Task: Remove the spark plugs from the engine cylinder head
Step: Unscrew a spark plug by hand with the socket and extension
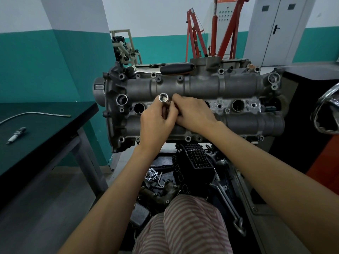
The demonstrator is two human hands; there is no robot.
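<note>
Auto workshop, red engine hoist [212, 30], engine cylinder head [201, 85], scattered engine parts [183, 173]

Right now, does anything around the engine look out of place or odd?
Only small things: a ratchet handle lies loose on the cylinder head's far edge, where it could slide off, and one spark plug lies loose on the dark table at left. Nothing looks spilled or damaged.

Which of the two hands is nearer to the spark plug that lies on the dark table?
Left. The left hand is over the cylinder head, on the side toward the spark plug; the right hand is beyond it, farther from the table.
</note>
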